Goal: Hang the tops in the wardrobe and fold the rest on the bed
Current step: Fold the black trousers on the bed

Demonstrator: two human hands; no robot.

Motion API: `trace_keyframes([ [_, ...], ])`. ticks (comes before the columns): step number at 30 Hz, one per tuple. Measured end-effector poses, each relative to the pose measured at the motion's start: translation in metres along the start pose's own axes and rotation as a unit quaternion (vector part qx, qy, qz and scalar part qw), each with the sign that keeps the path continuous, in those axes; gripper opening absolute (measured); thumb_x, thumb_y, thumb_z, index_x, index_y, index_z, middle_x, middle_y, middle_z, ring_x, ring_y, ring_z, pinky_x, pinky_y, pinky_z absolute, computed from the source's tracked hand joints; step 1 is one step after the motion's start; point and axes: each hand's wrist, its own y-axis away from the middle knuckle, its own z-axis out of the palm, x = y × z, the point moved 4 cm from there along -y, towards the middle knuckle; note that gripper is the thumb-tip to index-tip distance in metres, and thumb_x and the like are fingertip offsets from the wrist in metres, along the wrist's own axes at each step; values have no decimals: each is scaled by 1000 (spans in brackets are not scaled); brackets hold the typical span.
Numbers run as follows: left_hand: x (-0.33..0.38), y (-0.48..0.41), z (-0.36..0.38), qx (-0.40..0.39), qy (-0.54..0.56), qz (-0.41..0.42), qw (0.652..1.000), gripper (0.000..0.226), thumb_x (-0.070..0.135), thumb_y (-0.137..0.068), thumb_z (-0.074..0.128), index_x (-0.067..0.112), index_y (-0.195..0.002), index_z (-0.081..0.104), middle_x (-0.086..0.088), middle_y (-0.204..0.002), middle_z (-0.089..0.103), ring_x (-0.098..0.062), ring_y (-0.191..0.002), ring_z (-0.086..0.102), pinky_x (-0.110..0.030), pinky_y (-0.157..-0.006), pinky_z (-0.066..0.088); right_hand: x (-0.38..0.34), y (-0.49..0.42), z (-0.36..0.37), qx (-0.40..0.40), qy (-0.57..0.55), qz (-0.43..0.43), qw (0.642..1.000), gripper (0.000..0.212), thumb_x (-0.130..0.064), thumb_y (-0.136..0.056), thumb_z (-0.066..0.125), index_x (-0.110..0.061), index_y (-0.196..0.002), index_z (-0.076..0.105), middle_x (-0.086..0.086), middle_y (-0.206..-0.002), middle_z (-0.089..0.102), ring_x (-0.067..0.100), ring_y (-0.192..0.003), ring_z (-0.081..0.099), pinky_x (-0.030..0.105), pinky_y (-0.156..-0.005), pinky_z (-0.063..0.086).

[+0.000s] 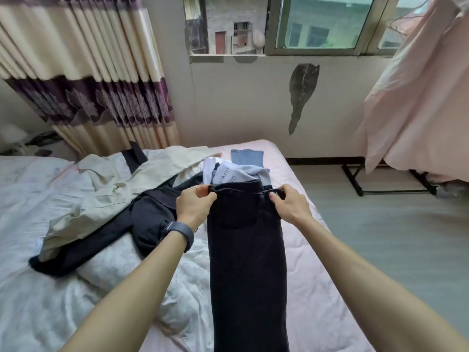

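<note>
Dark trousers lie lengthwise on the pink bed, legs together, waistband at the far end. My left hand pinches the left end of the waistband. My right hand grips its right end. Beyond the waistband sits a light blue and white printed top, and a folded blue garment lies further back. To the left, a cream garment is spread over a dark garment.
A white quilt covers the left of the bed. A striped curtain hangs at the back left, under a window. At right a pink cloth drapes over a black-framed rack on the grey floor.
</note>
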Motion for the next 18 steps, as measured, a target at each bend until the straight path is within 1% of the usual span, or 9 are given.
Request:
trace_keyframes([
  [3,-22,-51,25,-11,-1,-24,1000,21,24,-81,72,41,-69,65,23,-77,69,-9,-87,70,-37,-83,60,7,-44,31,-1,-30,30,999,26,-48,-96,54,-24,-106,57,2,-104,69,32,-96,65,41,-85,52],
  [5,-44,-91,43,-14,-9,-39,999,19,21,-83,70,36,-71,65,17,-84,71,-17,-94,70,-39,-88,58,13,-74,58,-3,-95,52,994,22,-41,-96,57,-22,-106,57,4,-103,70,29,-85,69,45,-84,58],
  [7,-70,-121,62,-20,-29,-57,998,14,21,-88,66,30,-99,70,5,-108,73,-23,-107,66,-29,-97,50,22,-94,84,-13,-184,63,981,22,-31,-97,62,-21,-116,58,4,-116,68,19,-79,68,43,-86,60],
  [8,-91,-138,75,-25,-32,-66,997,27,22,-92,64,24,-119,67,1,-122,69,-22,-114,63,-23,-96,43,31,-107,105,-27,-222,62,973,33,-25,-96,64,-22,-128,55,-3,-127,62,14,-87,65,38,-90,58],
  [9,-109,-146,86,-35,-30,-72,996,39,23,-95,62,20,-134,59,-1,-132,64,-21,-121,59,-22,-95,40,38,-113,120,-42,-255,57,964,51,-19,-95,65,-24,-142,47,-12,-132,54,9,-98,62,30,-90,55],
  [11,-152,-151,107,-66,-30,-85,994,51,26,-97,59,20,-146,47,-1,-144,55,-21,-129,54,-27,-100,41,65,-112,154,-77,-279,67,955,73,-7,-91,65,-28,-154,34,-26,-131,45,5,-110,57,15,-84,50],
  [12,-172,-146,116,-82,-40,-91,992,53,26,-97,58,21,-147,45,0,-145,53,-22,-129,52,-28,-99,41,82,-106,167,-89,-276,74,954,74,-5,-90,65,-27,-154,34,-28,-132,45,5,-112,57,14,-85,49],
  [15,-242,-103,141,-125,-113,-100,981,47,22,-96,56,21,-143,50,-1,-140,57,-20,-121,56,-23,-92,39,161,-59,209,-106,-244,156,951,62,-10,-90,68,-19,-147,44,-10,-137,56,12,-115,63,33,-100,51],
  [18,-302,-31,171,-194,-195,-35,961,42,19,-97,54,22,-139,54,0,-140,55,-19,-126,51,-27,-102,39,251,25,238,-117,-227,260,931,41,-16,-90,68,-23,-129,57,-5,-120,68,13,-104,67,38,-96,55],
])
